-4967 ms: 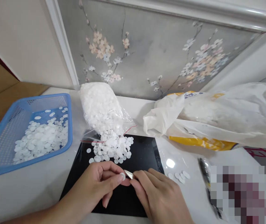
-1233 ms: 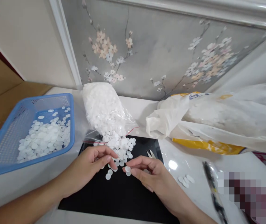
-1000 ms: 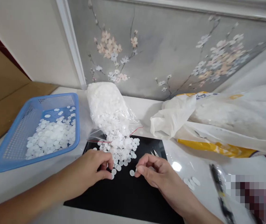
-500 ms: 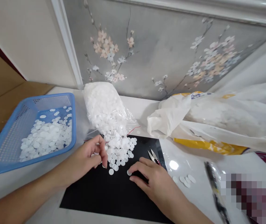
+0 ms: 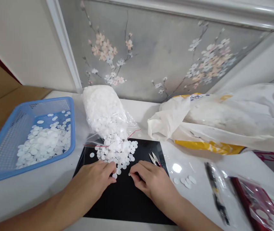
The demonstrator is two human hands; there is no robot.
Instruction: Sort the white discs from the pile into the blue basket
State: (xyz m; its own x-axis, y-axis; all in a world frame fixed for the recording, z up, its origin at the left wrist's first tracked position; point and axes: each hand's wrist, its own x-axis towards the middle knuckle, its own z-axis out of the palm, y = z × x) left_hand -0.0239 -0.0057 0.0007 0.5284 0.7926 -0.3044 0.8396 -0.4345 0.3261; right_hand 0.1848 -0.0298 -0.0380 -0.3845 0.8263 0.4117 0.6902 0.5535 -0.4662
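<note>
My left hand (image 5: 98, 178) is over the black mat (image 5: 124, 205), its thumb and forefinger closed about a white round disc (image 5: 114, 175) at the near edge of a loose heap of white discs (image 5: 117, 150). Across a small gap, my right hand (image 5: 149, 179) pinches another small white disc (image 5: 129, 174), mostly covered by the fingertips. The heap spills from the mouth of a clear plastic bag (image 5: 103, 106) full of such discs. Beyond my right hand lie small thread snips (image 5: 154, 159), blades pointing away.
A blue plastic basket (image 5: 72, 128) holding many discs stands at the left. On the right are a white and yellow plastic bag (image 5: 209, 146), several loose discs (image 5: 186, 181), a dark pen-like item (image 5: 216, 192) in clear wrap and a dark red packet (image 5: 254, 202).
My left hand has turned palm down and moved nearer, its fingers closing at a disc. My right hand's fingertips have drawn together on its disc. The view has shifted slightly right.
</note>
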